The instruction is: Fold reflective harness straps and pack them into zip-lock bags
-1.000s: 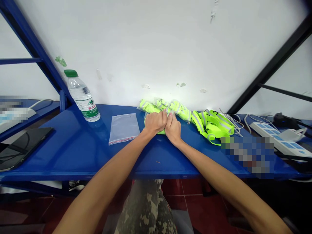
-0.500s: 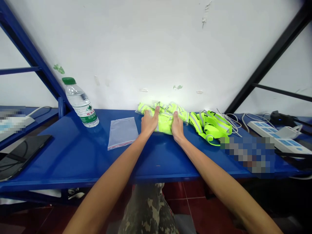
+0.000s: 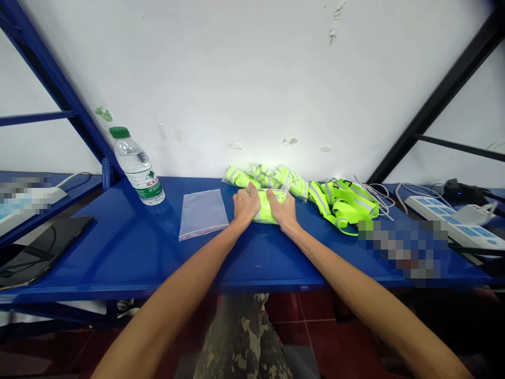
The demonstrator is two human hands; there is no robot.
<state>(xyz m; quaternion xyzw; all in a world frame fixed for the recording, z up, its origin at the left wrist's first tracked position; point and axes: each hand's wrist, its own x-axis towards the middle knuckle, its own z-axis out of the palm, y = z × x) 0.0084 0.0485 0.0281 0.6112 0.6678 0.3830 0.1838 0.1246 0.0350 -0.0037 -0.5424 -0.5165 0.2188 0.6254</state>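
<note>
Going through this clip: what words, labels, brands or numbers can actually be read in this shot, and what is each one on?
Plastic water bottle: the green-and-white label has printed lettering, too small and blurred to read.
White power strip: blue panels, no legible marking.
Pixelated patches: whatever they cover cannot be read.
No other readable text shows.

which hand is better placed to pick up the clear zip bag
Left, probably. The left hand rests on the bundled hi-vis vest right beside the edge of the clear zip bag. The right hand is farther off, with the left hand and the vest between it and the bag.
</note>
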